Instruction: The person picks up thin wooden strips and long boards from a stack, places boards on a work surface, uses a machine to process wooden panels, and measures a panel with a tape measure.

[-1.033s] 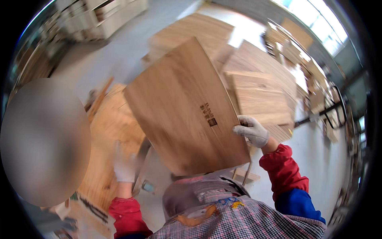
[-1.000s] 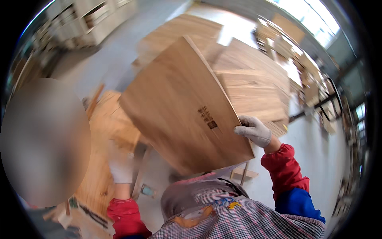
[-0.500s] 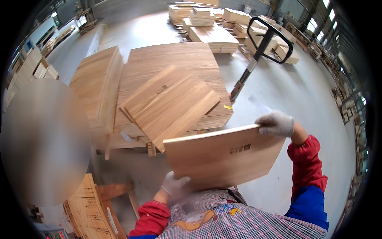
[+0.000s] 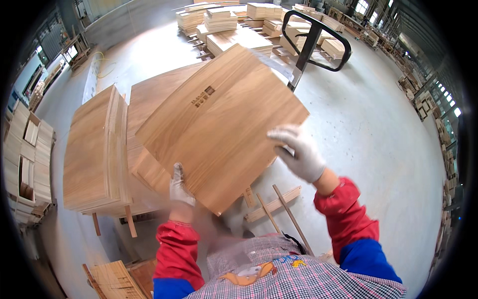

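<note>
Two gloved hands, left [image 4: 180,187] and right [image 4: 298,152], gripped the panel [image 4: 219,124] above the stack [image 4: 94,154]; next, likely a careful lowering.

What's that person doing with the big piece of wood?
A person in white work gloves is holding up a large flat wooden panel with both hands. The left hand grips its lower edge and the right hand holds its right side. Just beneath it is a pallet stacked with similar panels, and a pallet jack handle stands behind on the grey concrete floor.
</note>
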A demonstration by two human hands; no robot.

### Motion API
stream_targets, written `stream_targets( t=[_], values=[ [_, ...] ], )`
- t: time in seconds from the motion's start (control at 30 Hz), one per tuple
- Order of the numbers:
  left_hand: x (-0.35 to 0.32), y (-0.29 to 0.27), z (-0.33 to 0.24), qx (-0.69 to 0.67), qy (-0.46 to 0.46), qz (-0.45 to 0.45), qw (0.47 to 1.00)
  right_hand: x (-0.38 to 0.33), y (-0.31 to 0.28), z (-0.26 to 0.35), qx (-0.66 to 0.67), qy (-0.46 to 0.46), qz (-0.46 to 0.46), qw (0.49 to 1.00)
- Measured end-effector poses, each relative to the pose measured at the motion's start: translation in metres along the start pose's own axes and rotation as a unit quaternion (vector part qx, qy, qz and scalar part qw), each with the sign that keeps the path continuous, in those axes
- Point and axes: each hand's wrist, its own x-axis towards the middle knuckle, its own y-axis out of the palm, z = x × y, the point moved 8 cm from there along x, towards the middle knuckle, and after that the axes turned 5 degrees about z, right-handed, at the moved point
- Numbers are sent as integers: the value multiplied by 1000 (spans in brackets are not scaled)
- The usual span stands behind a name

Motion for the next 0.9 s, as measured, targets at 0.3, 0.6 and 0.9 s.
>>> stream_targets(
  t=[0.3,0.6,0.9],
  values=[
    [74,-181,-28,56,-18,-121,991,-100,152,-43,238,305,108,916],
    [31,-144,-51,95,-45,-185,977,-94,193,-61,260,420,120,861],
    [2,-167,-46,244,-115,-209,940,-125,236,-79,246,493,84,830]
  ],
)
